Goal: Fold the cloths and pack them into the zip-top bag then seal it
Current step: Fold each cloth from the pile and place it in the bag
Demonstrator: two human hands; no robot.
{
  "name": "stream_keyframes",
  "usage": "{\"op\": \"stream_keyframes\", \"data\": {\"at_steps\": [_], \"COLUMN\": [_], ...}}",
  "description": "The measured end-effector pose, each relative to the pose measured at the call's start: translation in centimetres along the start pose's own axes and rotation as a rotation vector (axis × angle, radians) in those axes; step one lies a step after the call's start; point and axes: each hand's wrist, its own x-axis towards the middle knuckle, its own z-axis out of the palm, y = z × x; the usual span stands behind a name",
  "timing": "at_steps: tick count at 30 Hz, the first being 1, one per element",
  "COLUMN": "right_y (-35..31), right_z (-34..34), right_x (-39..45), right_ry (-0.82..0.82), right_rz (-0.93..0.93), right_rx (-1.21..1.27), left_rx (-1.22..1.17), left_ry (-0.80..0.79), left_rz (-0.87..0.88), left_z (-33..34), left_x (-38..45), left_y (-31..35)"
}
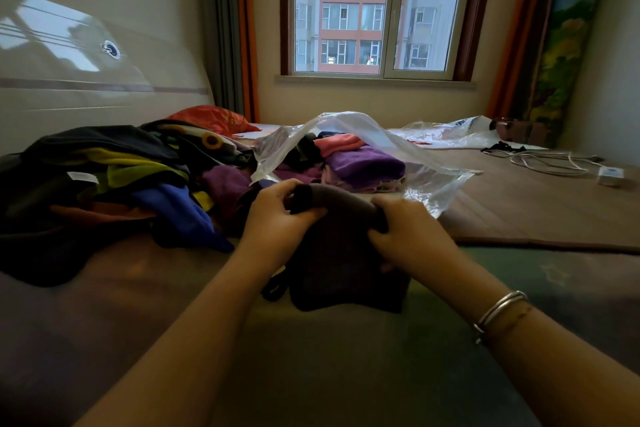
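A dark cloth (346,253) was observed low on the bed (346,357), just in front of the zip-top bag (367,149), with its upper edge doubled over into a thick fold. That fold was gripped at both ends: the left hand (277,215) was curled round the left end, the right hand (405,225) round the right end, fingers closed on the fabric. The rest of the cloth hung and bunched below the hands. The bag lay open-mouthed beyond, its clear top flap lifted, and folded purple and pink cloths (360,163) were already seen inside. A heap of unfolded cloths (114,180) in black, yellow, blue and purple was noted to the left, touching the bag's near corner. The step was judged to be folding, with much of the task outstanding. For a tidy result, the fold should be kept taut between the hands, the edges aligned, and the cloth laid flat and pressed before another fold is made, so that it slides into the bag without dragging the stacked cloths. A white cable (547,163) lay well apart at right.
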Motion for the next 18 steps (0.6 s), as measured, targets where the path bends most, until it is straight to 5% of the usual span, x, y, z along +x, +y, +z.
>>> {"op": "stream_keyframes", "data": {"at_steps": [2,6,9,14,18], "right_y": [-0.1,0.0,-0.3,1.1,3.3], "right_z": [-0.4,-1.7,-1.2,2.1,5.0], "right_x": [0.8,2.6,4.8,10.8,15.8], "right_ry": [0.078,0.361,0.496,0.397,0.253], "right_rz": [-0.036,-0.047,-0.087,-0.145,-0.111], "right_rx": [0.156,0.276,0.352,0.264,0.132], "left_rx": [-0.017,0.468,0.613,0.804,1.046], "left_ry": [0.025,0.132,0.162,0.078,-0.021], "left_rz": [0.037,0.13,0.164,0.015,0.076], "left_z": [0.0,-0.5,-0.5,-0.4,-0.1], "left_x": [0.4,2.8,4.4,7.8,12.7], "left_y": [0.5,0.2,0.6,0.7,-1.2]}}
